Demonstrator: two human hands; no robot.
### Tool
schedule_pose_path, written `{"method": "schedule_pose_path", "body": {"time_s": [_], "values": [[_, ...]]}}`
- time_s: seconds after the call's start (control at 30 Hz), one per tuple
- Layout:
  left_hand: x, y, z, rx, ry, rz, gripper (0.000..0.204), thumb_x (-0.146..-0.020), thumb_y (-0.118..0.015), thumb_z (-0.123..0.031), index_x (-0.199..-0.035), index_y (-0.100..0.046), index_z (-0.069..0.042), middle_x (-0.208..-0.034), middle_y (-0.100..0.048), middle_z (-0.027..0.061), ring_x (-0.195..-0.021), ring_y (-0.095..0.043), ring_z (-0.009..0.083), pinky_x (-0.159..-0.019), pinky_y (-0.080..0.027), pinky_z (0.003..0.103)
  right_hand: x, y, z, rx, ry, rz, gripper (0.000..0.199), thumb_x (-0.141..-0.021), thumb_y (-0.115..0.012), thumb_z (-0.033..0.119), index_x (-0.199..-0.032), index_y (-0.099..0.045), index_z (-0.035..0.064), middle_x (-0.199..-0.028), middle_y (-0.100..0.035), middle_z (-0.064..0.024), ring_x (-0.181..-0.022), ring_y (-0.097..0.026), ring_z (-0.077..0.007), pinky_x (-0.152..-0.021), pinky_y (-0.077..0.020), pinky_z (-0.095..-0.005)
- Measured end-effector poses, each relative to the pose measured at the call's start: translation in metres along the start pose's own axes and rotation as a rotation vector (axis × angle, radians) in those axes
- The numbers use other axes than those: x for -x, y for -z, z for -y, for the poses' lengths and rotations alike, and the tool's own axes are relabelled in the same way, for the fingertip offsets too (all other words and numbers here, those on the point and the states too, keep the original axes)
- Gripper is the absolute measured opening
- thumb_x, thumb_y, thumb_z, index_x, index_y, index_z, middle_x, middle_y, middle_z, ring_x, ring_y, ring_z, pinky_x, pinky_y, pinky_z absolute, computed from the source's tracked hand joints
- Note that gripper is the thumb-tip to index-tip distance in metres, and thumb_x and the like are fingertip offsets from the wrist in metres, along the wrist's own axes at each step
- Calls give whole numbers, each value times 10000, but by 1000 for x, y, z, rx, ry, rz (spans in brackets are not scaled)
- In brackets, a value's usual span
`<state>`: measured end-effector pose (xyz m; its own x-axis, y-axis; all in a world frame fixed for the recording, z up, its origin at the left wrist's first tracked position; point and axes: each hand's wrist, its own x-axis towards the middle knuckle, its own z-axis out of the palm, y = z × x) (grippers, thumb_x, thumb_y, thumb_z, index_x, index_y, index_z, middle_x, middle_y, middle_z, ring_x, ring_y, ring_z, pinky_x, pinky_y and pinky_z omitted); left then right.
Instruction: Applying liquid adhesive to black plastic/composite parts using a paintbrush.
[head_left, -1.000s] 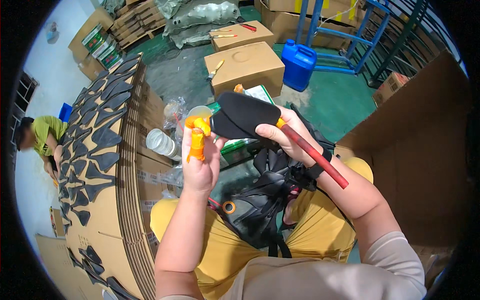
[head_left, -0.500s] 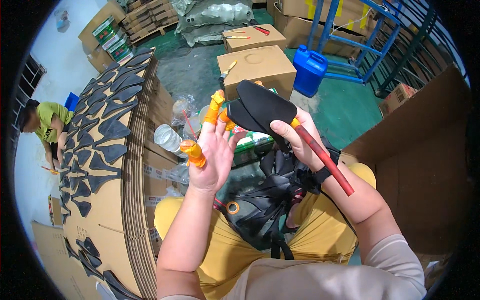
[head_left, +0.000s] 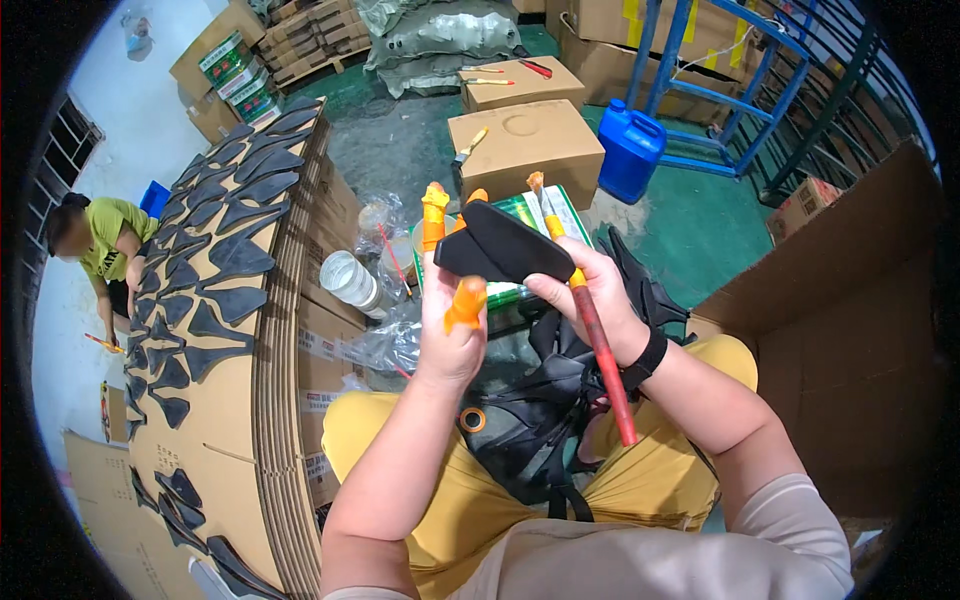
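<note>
Dead centre of the frame, the left hand, with orange rubber caps on its fingertips, has its fingers wrapped around the end of a black saddle-shaped piece. The right hand pinches the other end and also grips a brush with a red and yellow handle. Below, a heap of black pieces sits in the lap. On the left, stacked cardboard sheets carry rows of more black pieces.

A black flat pad, tilted and raised at chest height above the lap, lies gripped between both hands; a red-handled brush slants beneath it, bristles upward.
</note>
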<state>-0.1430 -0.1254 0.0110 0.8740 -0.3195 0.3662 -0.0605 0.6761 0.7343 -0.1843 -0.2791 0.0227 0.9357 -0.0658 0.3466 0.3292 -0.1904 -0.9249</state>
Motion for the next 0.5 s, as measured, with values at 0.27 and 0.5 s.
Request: {"method": "schedule_pose_path", "body": {"time_s": [0.27, 0.5], "values": [[-6, 4, 10, 58, 34, -241, 361, -965, -388, -90, -1313, -373, 2, -1325, -449, 130, -1202, -469, 223, -1027, -370, 368, 1, 0, -10, 81, 48, 81, 282, -769, -719, 101, -934, -513, 3, -1230, -560, -170, -1071, -547, -184, -896, -427, -314], [-16, 20, -8, -415, 18, -103, 396, -1000, -351, -236, -1327, -387, -16, -1335, -455, 135, -1177, -493, 204, -978, -424, 335, -9, 9, -3, -13, 101, -191, 343, -798, -697, 162, -1063, -540, 12, -945, -556, -32, -864, -516, -126, -798, -422, -265]]}}
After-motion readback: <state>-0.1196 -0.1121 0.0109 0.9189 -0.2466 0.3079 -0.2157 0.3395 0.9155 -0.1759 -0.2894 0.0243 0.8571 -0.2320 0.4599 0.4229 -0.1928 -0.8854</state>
